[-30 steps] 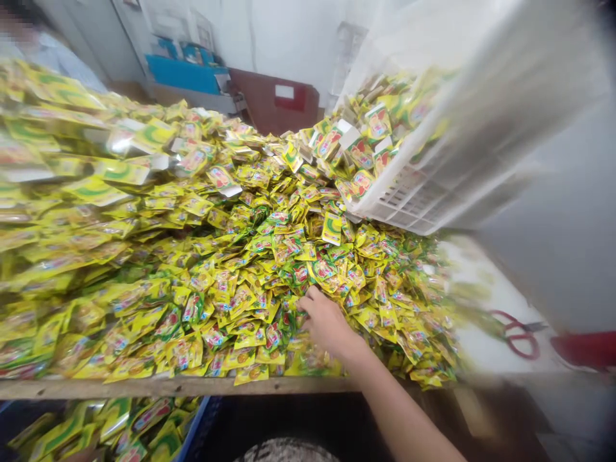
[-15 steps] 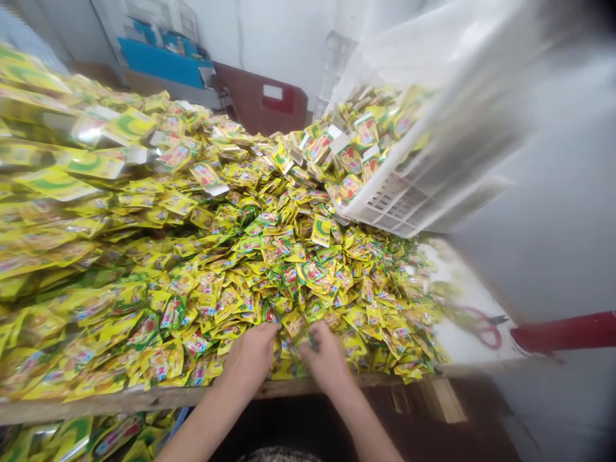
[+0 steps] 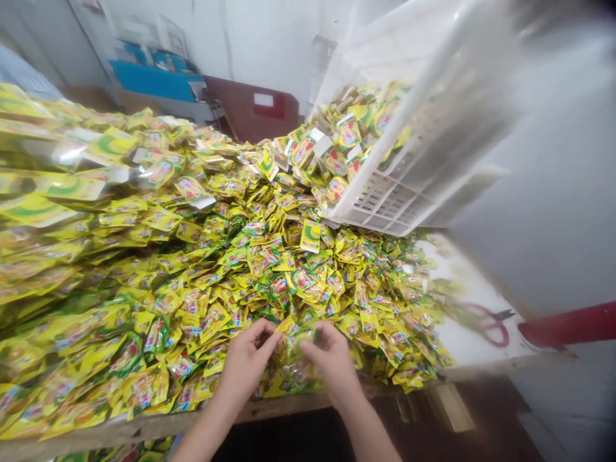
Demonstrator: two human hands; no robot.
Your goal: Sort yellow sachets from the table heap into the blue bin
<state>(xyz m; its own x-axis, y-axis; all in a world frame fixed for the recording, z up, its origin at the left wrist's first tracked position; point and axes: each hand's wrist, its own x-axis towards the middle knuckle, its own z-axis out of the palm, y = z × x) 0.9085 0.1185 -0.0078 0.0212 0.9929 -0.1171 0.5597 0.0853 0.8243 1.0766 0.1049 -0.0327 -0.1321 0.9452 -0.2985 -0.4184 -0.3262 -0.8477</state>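
Note:
A large heap of small yellow and green packets (image 3: 192, 282) covers the table. At its front edge my left hand (image 3: 251, 353) pinches a yellow packet (image 3: 287, 325) between thumb and fingers. Close to its right, my right hand (image 3: 330, 356) is closed with its fingertips on a green and yellow packet (image 3: 303, 346), which is blurred. A small gap with packets in it separates the two hands.
A white plastic crate (image 3: 385, 199) lies tipped at the back right, with cards and packets spilling from it. Red-handled scissors (image 3: 495, 327) rest on the white tabletop (image 3: 464, 340) at right, near a red object (image 3: 568, 325). The wooden table edge (image 3: 158, 417) runs along the front.
The view has shifted slightly. Both hands have turned so that more of their fingers shows, and the packets between them are lifted a little more into view.

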